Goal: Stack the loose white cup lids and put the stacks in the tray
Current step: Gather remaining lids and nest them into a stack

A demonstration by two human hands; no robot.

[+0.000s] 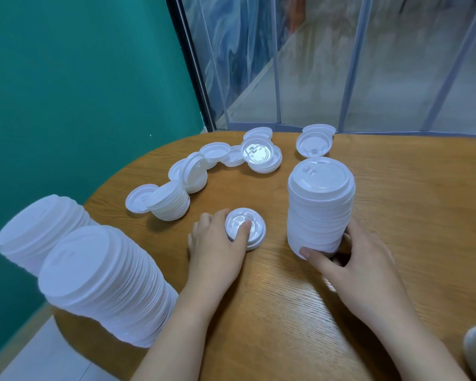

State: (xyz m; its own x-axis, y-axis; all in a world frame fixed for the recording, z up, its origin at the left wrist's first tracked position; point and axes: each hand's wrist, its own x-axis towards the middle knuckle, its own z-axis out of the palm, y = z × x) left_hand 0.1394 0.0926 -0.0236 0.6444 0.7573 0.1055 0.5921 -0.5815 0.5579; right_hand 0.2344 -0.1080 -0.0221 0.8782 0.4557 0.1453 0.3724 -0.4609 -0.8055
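Steadying a tall stack (320, 204) on the table (396, 215), the right hand (352, 259) curls around its base; the left hand (217, 243) pinches one lid (246, 228). Careless adding could topple it. No tray visible.
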